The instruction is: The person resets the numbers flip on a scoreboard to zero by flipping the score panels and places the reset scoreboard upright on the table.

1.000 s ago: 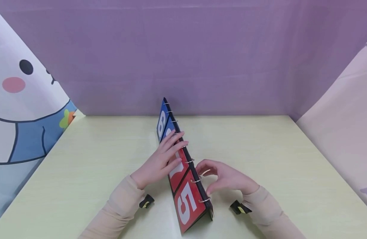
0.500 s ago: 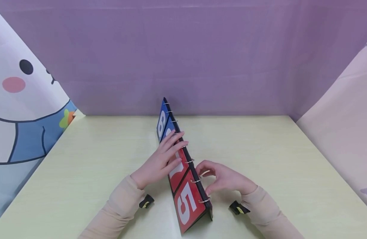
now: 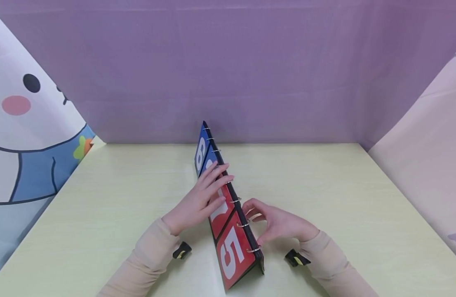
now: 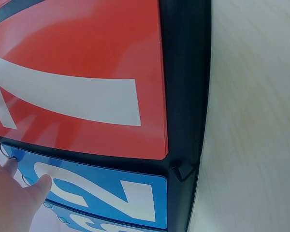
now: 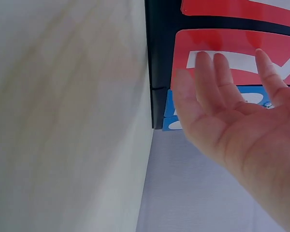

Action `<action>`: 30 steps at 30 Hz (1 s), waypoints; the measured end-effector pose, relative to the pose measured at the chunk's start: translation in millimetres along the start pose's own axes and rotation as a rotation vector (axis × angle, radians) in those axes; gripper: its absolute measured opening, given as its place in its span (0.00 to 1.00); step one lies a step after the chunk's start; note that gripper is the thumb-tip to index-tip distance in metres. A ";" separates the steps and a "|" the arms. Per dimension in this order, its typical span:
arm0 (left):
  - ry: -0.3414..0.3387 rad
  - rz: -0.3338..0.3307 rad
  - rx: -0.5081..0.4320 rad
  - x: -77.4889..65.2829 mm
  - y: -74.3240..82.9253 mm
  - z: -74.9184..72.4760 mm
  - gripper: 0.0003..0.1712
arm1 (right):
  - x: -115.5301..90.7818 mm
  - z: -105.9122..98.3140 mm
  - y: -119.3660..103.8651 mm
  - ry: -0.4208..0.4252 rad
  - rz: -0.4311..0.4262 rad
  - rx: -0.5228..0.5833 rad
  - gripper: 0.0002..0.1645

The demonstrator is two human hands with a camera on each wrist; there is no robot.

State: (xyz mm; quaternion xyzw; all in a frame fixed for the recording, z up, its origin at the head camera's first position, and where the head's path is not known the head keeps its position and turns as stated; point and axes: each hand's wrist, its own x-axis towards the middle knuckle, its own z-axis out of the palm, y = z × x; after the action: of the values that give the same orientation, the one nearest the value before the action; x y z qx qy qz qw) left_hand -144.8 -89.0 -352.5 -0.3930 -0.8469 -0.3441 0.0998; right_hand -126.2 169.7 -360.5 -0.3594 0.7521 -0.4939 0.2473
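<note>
Standing tent-like on the pale table point(image 3: 343, 185), the flip scoreboard point(image 3: 232, 193) runs away from you in the head view, its long ridge slanting from near right to far left. A red card bearing a white 5 point(image 3: 233, 251) forms your end and a blue card point(image 3: 202, 152) the far end; metal rings point(image 3: 252, 250) line the ridge. Your left hand point(image 3: 198, 198) is spread with fingers extended, lying across the left face with tips at the ridge; it grips nothing. Your right hand point(image 3: 280, 220) arches loosely on the opposite side, thumb and fingers bent and well parted, just beside the ridge. A purple cloth point(image 3: 228, 70) hangs behind.

In the left wrist view, a red card point(image 4: 87, 43) fills much of the scoreboard's face, with a blue card showing a white 2 point(image 4: 106, 193) below it. One finger of your left hand overlaps that blue card's edge. A small black loop point(image 4: 182, 171) sits near the board's lower border.

In the right wrist view, your right hand is open, palm visible, its slightly bent fingers in front of a red card point(image 5: 222, 41) on the other face. You cannot tell whether the fingertips touch it.
</note>
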 end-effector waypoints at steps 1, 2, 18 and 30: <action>0.000 0.001 0.000 0.0 0.1 0.0 0.29 | -0.5 0.0 -0.1 -0.008 0.000 -0.008 0.44; 0.001 0.003 0.000 0.0 0.4 -0.3 0.29 | -1.0 -0.1 0.3 -0.015 -0.004 -0.024 0.43; -0.001 0.002 0.000 -0.2 0.3 -0.7 0.29 | -5.0 -2.8 -1.1 -0.071 -0.012 -0.145 0.31; -0.008 -0.010 0.004 -0.1 0.8 -0.6 0.29 | -23.6 -32.4 -5.8 -0.137 0.157 -0.078 0.19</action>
State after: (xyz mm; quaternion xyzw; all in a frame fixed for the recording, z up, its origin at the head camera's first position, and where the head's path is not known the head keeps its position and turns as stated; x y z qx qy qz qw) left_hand -144.2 -89.1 -351.7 -0.3898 -0.8500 -0.3412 0.0957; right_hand -133.4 205.1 -342.1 -0.3417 0.7780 -0.4175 0.3220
